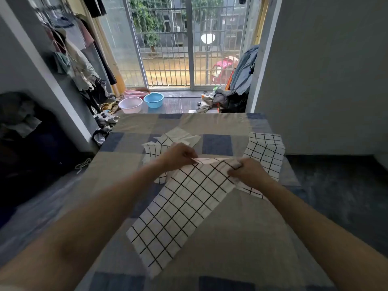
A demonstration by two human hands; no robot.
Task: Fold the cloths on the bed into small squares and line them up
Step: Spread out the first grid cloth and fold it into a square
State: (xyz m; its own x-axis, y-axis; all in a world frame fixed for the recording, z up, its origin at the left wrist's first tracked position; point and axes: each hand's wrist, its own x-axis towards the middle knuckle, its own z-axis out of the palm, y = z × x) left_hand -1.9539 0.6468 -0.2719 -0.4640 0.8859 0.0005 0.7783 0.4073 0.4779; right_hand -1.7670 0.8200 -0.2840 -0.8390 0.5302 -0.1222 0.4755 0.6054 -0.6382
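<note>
A long white cloth with a black grid (178, 208) lies diagonally on the bed (241, 238). My left hand (176, 157) pinches its far edge on the left. My right hand (248, 173) pinches the same edge on the right, so the edge is stretched between them. A second grid cloth (265, 153) lies flat at the bed's far right. A third, crumpled grid cloth (168, 141) sits behind my left hand, partly hidden by it.
The bed has a beige and blue patchwork cover and ends near a barred glass door (189, 49). Two plastic basins (144, 102) stand on the floor beyond. Clothes hang at the left wall (71, 51), and a pile lies at the right (237, 91).
</note>
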